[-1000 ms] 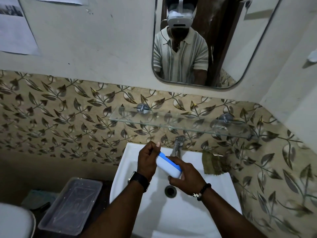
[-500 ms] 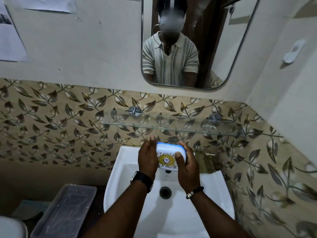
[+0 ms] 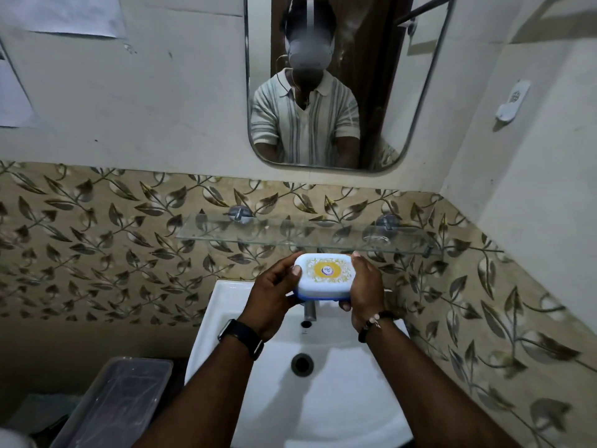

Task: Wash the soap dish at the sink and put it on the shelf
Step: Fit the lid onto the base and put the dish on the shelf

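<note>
Above sink [image 3: 226, 299] basin, holding soap dish [image 3: 324, 275] level in both hands, white lid up, yellow round emblem on top, blue base showing along near edge. Clamping dish's left end with left hand [image 3: 274, 299]: thumb on lid rim, fingers curled underneath. Clamping right end with right hand [image 3: 366, 292]: fingers wrapped round far corner, thumb tucked under near corner. Hands-wise: apart, split by the dish's length, both closed on it. Wearing black watch [image 3: 240, 337] on left wrist, bead bracelet [image 3: 371, 324] on right wrist. Dish height: just below front edge of glass shelf [image 3: 226, 232] fixed on wall over sink's back; cannot tell if touching it or just short. Covering most of tap [image 3: 310, 310] at sink's back rim, only lower spout peeking out under dish. Cannot tell if water running. Noting dark round drain [image 3: 302, 363] mid-sink, small overflow hole [image 3: 306, 324] just behind it. Noting leaf-pattern tiles [image 3: 97, 247] behind and right of sink, plain wall higher up. Noting mirror [image 3: 381, 76] above sink, past shelf, showing person in striped collared shirt with headset. Noting clear plastic tub [image 3: 119, 402] left of sink, lower down. Noting small white wall holder [image 3: 513, 105] up and right of sink, paper sheets [image 3: 71, 14] up and left of sink
</note>
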Available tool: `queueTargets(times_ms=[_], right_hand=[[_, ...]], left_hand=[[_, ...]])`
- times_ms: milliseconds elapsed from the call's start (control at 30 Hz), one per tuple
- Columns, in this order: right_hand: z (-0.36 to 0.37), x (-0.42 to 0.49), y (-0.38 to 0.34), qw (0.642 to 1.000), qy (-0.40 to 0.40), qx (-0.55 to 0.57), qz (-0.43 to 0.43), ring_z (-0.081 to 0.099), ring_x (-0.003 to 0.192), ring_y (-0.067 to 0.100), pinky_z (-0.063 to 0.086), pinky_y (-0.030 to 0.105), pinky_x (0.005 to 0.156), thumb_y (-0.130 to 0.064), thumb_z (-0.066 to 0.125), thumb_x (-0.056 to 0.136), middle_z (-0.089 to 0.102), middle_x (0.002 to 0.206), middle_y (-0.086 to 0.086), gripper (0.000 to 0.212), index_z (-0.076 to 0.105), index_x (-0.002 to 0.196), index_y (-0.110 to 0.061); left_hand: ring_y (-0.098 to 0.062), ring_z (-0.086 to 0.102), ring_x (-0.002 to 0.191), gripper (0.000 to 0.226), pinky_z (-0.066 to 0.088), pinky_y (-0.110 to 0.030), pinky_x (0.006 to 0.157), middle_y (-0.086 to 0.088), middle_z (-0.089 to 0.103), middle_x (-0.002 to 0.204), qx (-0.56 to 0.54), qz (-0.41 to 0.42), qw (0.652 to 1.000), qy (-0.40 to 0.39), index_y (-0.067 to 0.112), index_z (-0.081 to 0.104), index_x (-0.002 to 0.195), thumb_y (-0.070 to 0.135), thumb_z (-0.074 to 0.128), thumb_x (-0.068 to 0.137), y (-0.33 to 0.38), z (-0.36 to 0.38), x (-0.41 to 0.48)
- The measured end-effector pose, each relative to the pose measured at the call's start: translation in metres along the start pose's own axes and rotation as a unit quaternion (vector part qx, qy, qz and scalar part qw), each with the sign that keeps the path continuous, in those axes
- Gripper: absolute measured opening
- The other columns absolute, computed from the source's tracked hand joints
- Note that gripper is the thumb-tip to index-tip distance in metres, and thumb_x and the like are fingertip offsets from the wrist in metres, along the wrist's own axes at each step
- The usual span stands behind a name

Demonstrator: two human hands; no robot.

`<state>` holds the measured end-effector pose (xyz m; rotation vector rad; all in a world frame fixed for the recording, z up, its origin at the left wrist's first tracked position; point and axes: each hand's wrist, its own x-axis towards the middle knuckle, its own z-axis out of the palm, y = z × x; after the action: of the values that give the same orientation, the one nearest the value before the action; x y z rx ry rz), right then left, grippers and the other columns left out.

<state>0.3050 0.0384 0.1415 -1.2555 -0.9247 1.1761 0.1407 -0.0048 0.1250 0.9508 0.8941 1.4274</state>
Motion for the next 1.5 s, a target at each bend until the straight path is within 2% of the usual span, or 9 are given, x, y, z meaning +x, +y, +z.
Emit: queueTargets(times_ms=[167,233,267,333,467,733,933,1367,1500], right_hand=[[-0.001,-0.005,-0.007,0.995,-0.078,0.065,-0.013,0.067,0.084,0.034,0.044,0.027,0.047,-0.021,0.039,0.099,0.066,0.117,0.029,0.035,0.064,0.118,-0.005],[-0.001,-0.007,-0.009,0.99,-0.111,0.077,-0.04,0.062,0.114,0.035,0.056,0.041,0.076,-0.013,0.038,0.101,0.057,0.133,0.025,0.037,0.058,0.131,-0.006],[-0.003,-0.007,-0.009,0.988,-0.132,0.051,-0.065,0.055,0.125,0.033,0.053,0.047,0.094,-0.013,0.041,0.101,0.05,0.14,0.021,0.038,0.053,0.137,-0.008],[-0.008,-0.011,-0.008,0.975,-0.171,-0.055,-0.133,0.05,0.131,0.024,0.046,0.046,0.108,-0.017,0.057,0.097,0.043,0.144,0.011,0.047,0.047,0.143,-0.012],[-0.016,-0.011,-0.005,0.948,-0.154,-0.168,-0.221,0.052,0.126,0.019,0.048,0.042,0.105,-0.015,0.079,0.082,0.054,0.135,0.003,0.063,0.051,0.139,-0.016],[-0.021,0.004,-0.008,0.937,-0.118,-0.223,-0.242,0.047,0.129,0.022,0.046,0.05,0.106,-0.026,0.084,0.077,0.054,0.135,-0.002,0.07,0.052,0.139,-0.024],[-0.015,0.03,-0.036,0.927,-0.114,-0.267,-0.237,0.047,0.131,0.021,0.042,0.049,0.11,-0.029,0.085,0.075,0.053,0.14,0.005,0.082,0.045,0.146,-0.024],[0.018,0.087,-0.063,0.878,-0.051,-0.42,-0.224,0.045,0.126,0.026,0.041,0.04,0.108,-0.046,0.086,0.067,0.057,0.132,0.009,0.074,0.058,0.134,-0.035],[0.023,0.092,-0.06,0.865,-0.045,-0.439,-0.239,0.038,0.124,0.028,0.039,0.045,0.104,-0.044,0.086,0.068,0.064,0.128,-0.003,0.068,0.061,0.131,-0.033]], left_hand=[[-0.028,0.072,0.098,0.027,0.061,-0.041,0.077,-0.015,0.074,0.114,-0.057,-0.013,0.994,0.089,0.005,0.067,0.121,0.015,0.064,0.095,0.007,0.009,0.007],[-0.025,0.074,0.089,0.026,0.062,-0.036,0.066,-0.013,0.076,0.105,-0.086,-0.004,0.988,0.125,0.002,0.067,0.116,0.014,0.066,0.093,0.012,0.01,0.008],[-0.023,0.074,0.085,0.023,0.061,-0.034,0.063,-0.011,0.077,0.1,-0.094,0.004,0.986,0.139,0.003,0.067,0.113,0.013,0.067,0.092,0.014,0.009,0.008],[-0.022,0.075,0.082,0.021,0.061,-0.034,0.062,-0.01,0.077,0.096,-0.102,0.013,0.983,0.153,0.004,0.068,0.111,0.014,0.067,0.092,0.019,0.008,0.009],[-0.025,0.075,0.089,0.021,0.062,-0.034,0.068,-0.011,0.078,0.102,-0.096,0.011,0.987,0.132,0.007,0.071,0.11,0.02,0.067,0.094,0.022,0.003,0.01],[-0.028,0.067,0.111,0.032,0.055,-0.046,0.097,-0.01,0.07,0.123,0.081,0.07,0.992,0.068,0.02,0.073,0.118,0.033,0.073,0.088,0.022,0.0,0.013],[-0.022,0.056,0.112,0.048,0.05,-0.04,0.095,-0.003,0.061,0.117,0.332,0.159,0.922,0.117,0.025,0.069,0.126,0.034,0.082,0.081,0.039,-0.003,0.035],[-0.016,0.064,0.117,0.046,0.05,-0.036,0.098,0.003,0.074,0.12,0.507,0.169,0.838,0.109,0.029,0.072,0.122,0.051,0.076,0.082,0.066,-0.01,0.092],[-0.018,0.064,0.117,0.046,0.049,-0.038,0.099,0.001,0.073,0.121,0.522,0.156,0.831,0.114,0.028,0.071,0.123,0.053,0.073,0.083,0.06,-0.012,0.102]])
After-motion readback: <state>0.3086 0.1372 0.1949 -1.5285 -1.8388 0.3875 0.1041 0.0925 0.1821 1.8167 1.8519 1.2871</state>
